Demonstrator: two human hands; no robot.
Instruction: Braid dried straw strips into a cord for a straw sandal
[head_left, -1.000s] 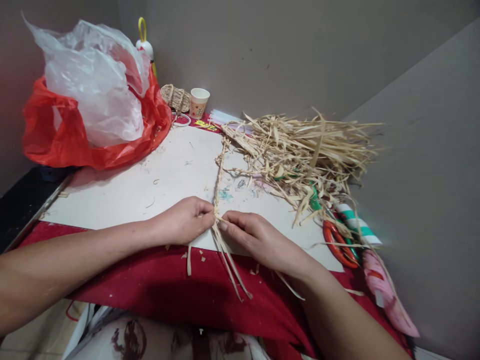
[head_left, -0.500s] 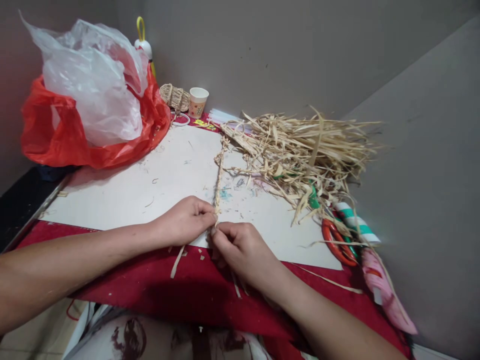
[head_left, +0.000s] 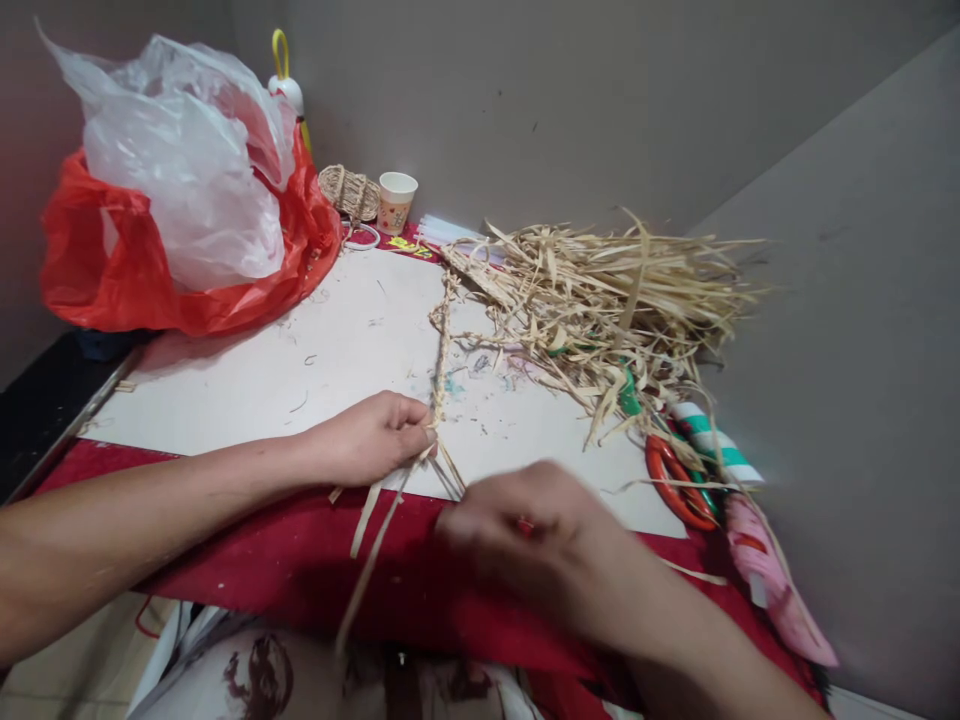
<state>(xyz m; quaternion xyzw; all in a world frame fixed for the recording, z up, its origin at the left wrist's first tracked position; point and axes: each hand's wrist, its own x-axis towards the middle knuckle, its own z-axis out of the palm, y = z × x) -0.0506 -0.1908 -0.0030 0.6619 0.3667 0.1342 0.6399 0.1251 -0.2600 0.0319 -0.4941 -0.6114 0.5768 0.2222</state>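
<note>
A straw braid (head_left: 441,360) runs down the middle of the white board (head_left: 360,330) toward me. My left hand (head_left: 386,435) pinches its near end between thumb and fingers. Loose straw strands (head_left: 371,560) fan out below that pinch, over the red cloth. My right hand (head_left: 532,525), blurred by motion, is to the right and closer to me, its fingers curled. Two taut strands (head_left: 451,468) stretch from the braid's end to the fingers of this hand, which appear closed on them.
A heap of dry straw (head_left: 622,290) lies at the right rear. Red-handled scissors (head_left: 675,490), a green-striped roll (head_left: 716,445) and a pink bundle (head_left: 765,570) line the right edge. A red plastic bag (head_left: 247,305), a paper cup (head_left: 396,203) and a coiled straw piece (head_left: 349,193) stand behind.
My right hand has moved away from the braid's end, right and toward me, drawing strands out. Loose strands now spread below my left hand, which keeps its pinch in place.
</note>
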